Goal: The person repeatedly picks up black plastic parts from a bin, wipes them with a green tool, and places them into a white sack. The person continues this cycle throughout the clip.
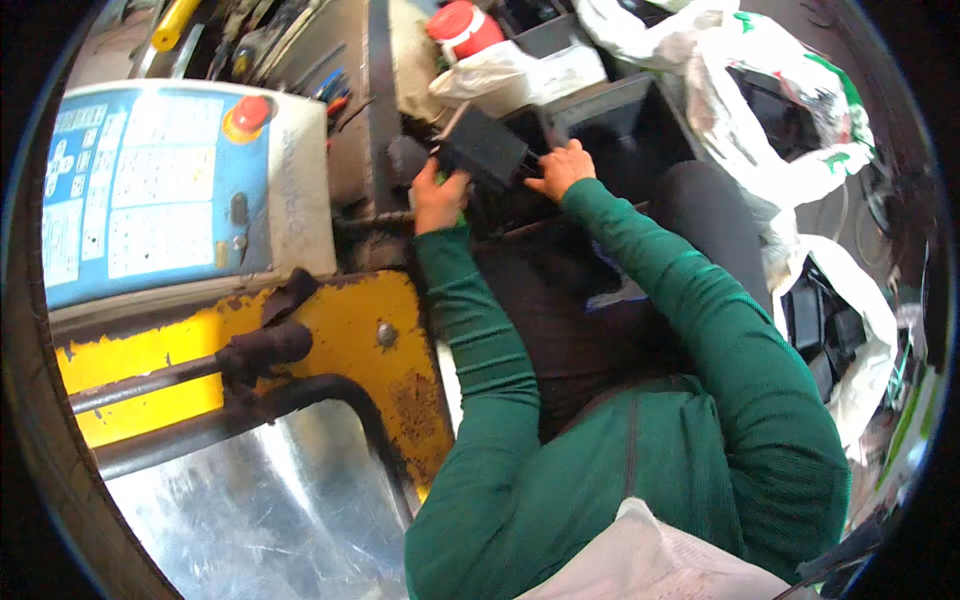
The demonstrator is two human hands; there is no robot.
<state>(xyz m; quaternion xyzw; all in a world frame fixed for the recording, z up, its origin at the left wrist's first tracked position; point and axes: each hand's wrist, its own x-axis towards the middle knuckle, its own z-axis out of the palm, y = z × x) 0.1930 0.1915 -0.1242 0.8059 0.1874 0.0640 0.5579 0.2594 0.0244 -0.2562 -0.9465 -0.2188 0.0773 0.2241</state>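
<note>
A black, box-shaped part [485, 148] is held up in front of me between my two hands. My left hand [440, 200] has its fingers closed at the part's near left corner, and a bit of green shows beside them. At the part's right end, the fingers of my right hand [565, 170] are bent and pressed together on its dark edge. Blur hides the exact grip of both hands. Just beyond my right hand is an open black bin [620, 125], with dark walls and a dim inside.
On the left stands a blue control panel [150, 190] with a red push button [248, 116]. Below it are a worn yellow machine body [385, 370] and a dark lever [265, 345]. White bags [745, 165] with black parts line the right. A red-and-white container [465, 30] stands at the back.
</note>
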